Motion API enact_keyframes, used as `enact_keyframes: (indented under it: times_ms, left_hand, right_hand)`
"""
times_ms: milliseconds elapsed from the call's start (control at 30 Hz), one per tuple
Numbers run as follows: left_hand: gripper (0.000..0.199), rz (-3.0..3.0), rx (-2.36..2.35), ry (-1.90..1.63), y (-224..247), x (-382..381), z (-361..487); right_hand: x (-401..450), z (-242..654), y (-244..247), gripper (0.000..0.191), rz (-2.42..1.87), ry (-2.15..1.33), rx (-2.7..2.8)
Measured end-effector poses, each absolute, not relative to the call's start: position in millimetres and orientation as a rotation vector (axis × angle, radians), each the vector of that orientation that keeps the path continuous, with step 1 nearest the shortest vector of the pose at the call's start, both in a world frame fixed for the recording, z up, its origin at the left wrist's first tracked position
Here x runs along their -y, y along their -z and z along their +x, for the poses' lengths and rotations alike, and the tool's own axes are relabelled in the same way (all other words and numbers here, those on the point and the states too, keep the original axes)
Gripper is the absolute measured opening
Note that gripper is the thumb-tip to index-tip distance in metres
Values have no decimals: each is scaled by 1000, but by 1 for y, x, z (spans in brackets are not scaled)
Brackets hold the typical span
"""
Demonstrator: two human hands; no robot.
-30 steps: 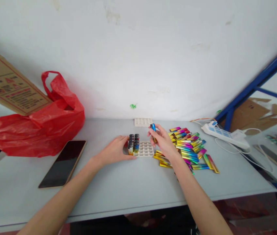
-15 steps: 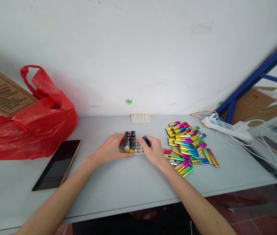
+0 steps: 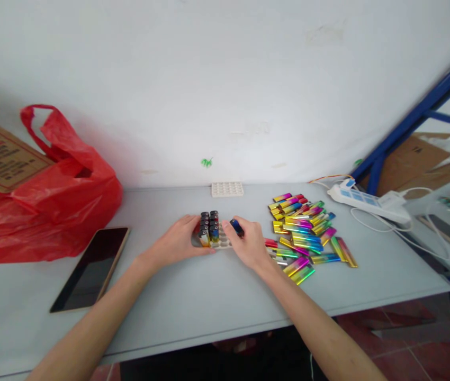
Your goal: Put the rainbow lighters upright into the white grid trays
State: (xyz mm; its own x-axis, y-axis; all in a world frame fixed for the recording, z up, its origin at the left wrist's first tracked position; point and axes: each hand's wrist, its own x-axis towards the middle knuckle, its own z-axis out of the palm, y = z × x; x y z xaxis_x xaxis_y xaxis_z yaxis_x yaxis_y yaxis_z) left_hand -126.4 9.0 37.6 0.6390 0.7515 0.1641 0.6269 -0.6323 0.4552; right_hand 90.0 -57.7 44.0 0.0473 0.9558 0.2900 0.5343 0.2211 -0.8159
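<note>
A pale tray with holes [image 3: 222,243] lies on the table between my hands. Several black-topped lighters [image 3: 209,225] stand upright in two rows at its left part. My left hand [image 3: 181,236] is wrapped round the left end of the tray and the lighters there. In my right hand [image 3: 248,241], above the tray's right part, is a dark blue lighter [image 3: 236,227], pinched between thumb and fingers. To the right of that hand lies a loose pile of shiny multicoloured lighters [image 3: 302,238].
A second pale tray [image 3: 227,189] sits by the wall. On the left are a phone [image 3: 90,270], a red plastic bag [image 3: 78,196] and a cardboard box [image 3: 5,153]. A white power strip [image 3: 368,204] with cables lies right, near a blue metal frame [image 3: 419,116].
The camera view has shifted slightly. Both hands keep nearly the same place at the tray, and the dark blue lighter is still in my right hand.
</note>
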Motion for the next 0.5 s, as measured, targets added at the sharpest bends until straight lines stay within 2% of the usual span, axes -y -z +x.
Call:
enact_keyframes:
  times_ms: [367, 500]
  left_hand:
    - [61, 2509, -1127, -454, -41, -8, -125]
    - [56, 2497, -1132, -470, -42, -7, -125]
  right_hand:
    - [58, 90, -40, 35, -1465, -577, 1694]
    - [58, 91, -40, 30, -1430, -567, 1706]
